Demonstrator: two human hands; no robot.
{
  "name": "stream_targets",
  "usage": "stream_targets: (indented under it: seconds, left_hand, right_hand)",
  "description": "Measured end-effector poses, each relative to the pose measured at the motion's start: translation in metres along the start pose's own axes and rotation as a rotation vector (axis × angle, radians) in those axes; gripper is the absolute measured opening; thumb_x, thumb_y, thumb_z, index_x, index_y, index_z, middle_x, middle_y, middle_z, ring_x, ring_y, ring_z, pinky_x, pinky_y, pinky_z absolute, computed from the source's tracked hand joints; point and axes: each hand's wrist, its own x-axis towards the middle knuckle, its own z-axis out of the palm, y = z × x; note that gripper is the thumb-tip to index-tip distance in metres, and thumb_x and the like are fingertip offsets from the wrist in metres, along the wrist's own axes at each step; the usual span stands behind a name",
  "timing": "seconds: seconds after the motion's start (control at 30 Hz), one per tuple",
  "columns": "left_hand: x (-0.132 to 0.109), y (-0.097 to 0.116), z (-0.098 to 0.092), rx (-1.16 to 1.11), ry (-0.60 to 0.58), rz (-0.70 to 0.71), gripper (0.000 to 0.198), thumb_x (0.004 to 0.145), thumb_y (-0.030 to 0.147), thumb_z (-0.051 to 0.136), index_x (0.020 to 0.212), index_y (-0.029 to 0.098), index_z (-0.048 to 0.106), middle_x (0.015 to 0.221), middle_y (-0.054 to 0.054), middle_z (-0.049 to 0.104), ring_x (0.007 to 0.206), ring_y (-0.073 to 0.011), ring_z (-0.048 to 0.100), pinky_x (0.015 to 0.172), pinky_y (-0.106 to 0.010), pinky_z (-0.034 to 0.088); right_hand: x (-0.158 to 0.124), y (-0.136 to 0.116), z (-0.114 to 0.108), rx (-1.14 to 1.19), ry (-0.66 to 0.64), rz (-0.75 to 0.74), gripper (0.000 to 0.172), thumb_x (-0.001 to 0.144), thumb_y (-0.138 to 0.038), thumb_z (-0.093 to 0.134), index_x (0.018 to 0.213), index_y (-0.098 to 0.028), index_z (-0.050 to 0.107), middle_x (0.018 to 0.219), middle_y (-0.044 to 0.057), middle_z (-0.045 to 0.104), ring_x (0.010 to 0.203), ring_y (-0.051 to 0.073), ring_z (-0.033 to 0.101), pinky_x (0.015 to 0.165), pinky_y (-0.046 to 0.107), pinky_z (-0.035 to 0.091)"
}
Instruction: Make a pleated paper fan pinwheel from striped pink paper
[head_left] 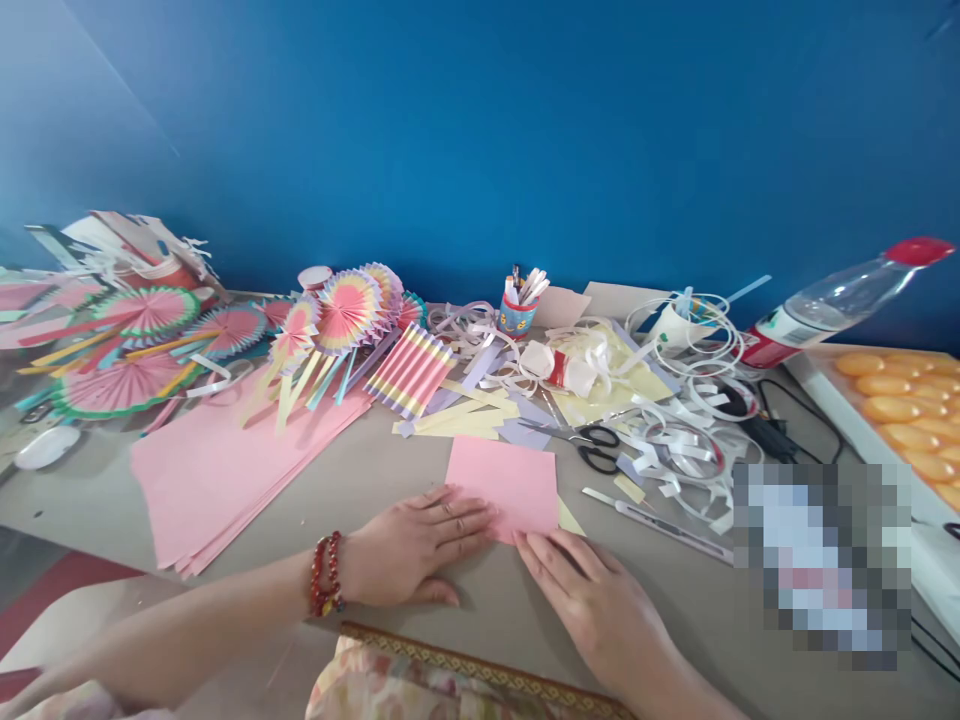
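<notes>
A small pink sheet of paper point(510, 480) lies flat on the grey table in front of me. My left hand point(427, 540), with a red bead bracelet at the wrist, rests flat on its left edge, fingers stretched out. My right hand point(589, 595) touches the near edge with its fingertips, fingers extended; its thumb is hidden. A corner of pale yellow paper point(570, 518) shows beside the pink sheet's right side. Just beyond are black-handled scissors point(596, 445), and a white craft knife point(652, 522) lies to the right.
Large pink sheets point(225, 460) are stacked at the left, near finished paper fans point(349, 310) and a pleated striped piece point(414, 370). White paper strips point(675, 450) heap at the right. Farther out stand a pen cup point(517, 318), a tilted plastic bottle point(832, 305) and a box of orange items point(900, 400).
</notes>
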Motion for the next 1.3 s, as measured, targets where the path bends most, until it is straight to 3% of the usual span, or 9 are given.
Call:
stream_targets:
  seconds: [0.23, 0.5, 0.7, 0.83, 1.07, 1.3]
  left_hand:
    - [0.0, 0.003, -0.002, -0.034, -0.004, -0.001, 0.081, 0.095, 0.059, 0.04, 0.156, 0.018, 0.007, 0.16, -0.009, 0.024, 0.148, -0.0242, 0.021, 0.123, -0.044, 0.011]
    - [-0.017, 0.005, -0.003, 0.025, 0.012, -0.115, 0.086, 0.093, 0.063, 0.041, 0.156, 0.018, 0.005, 0.16, -0.009, 0.025, 0.148, -0.0256, 0.023, 0.123, -0.045, 0.007]
    - [-0.022, 0.006, 0.001, 0.062, 0.011, -0.141, 0.083, 0.095, 0.063, 0.036, 0.156, 0.017, 0.005, 0.16, -0.009, 0.025, 0.148, -0.0248, 0.021, 0.123, -0.045, 0.0]
    - [-0.024, 0.009, 0.002, 0.082, 0.043, -0.181, 0.082, 0.094, 0.062, 0.039, 0.156, 0.019, 0.008, 0.158, -0.009, 0.03, 0.147, -0.0259, 0.025, 0.122, -0.047, 0.005]
    - [-0.021, 0.018, 0.0, 0.105, 0.055, -0.197, 0.084, 0.094, 0.063, 0.036, 0.156, 0.015, 0.006, 0.16, -0.012, 0.024, 0.148, -0.0274, 0.021, 0.122, -0.049, 0.0]
    - [-0.025, 0.017, 0.007, 0.036, 0.057, -0.229, 0.09, 0.091, 0.066, 0.04, 0.156, 0.018, 0.001, 0.16, -0.012, 0.023, 0.147, -0.0282, 0.024, 0.122, -0.05, 0.004]
  right_hand:
    - [-0.001, -0.004, -0.001, 0.042, -0.034, 0.105, 0.046, 0.086, -0.012, 0.054, 0.13, -0.022, 0.058, 0.114, 0.002, 0.071, 0.103, 0.024, 0.057, 0.086, 0.036, 0.048]
    - [-0.002, -0.009, -0.008, 0.082, -0.008, 0.144, 0.039, 0.097, -0.033, 0.046, 0.133, -0.023, 0.057, 0.12, 0.004, 0.069, 0.107, 0.023, 0.058, 0.094, 0.038, 0.048]
    - [-0.011, -0.003, -0.011, 0.108, -0.056, 0.087, 0.05, 0.094, -0.033, 0.051, 0.142, -0.02, 0.048, 0.132, 0.005, 0.062, 0.117, 0.024, 0.056, 0.096, 0.038, 0.049]
    - [-0.016, -0.005, -0.013, 0.091, -0.111, 0.083, 0.06, 0.091, -0.035, 0.055, 0.147, -0.017, 0.041, 0.143, 0.006, 0.053, 0.124, 0.026, 0.051, 0.101, 0.041, 0.046]
    - [-0.015, -0.01, -0.014, 0.074, -0.13, 0.082, 0.062, 0.091, -0.038, 0.056, 0.147, -0.017, 0.04, 0.145, 0.007, 0.052, 0.125, 0.027, 0.051, 0.106, 0.045, 0.042]
    - [-0.013, -0.004, -0.017, 0.128, -0.109, 0.082, 0.056, 0.093, -0.034, 0.054, 0.146, -0.019, 0.042, 0.14, 0.008, 0.056, 0.122, 0.026, 0.054, 0.105, 0.046, 0.044]
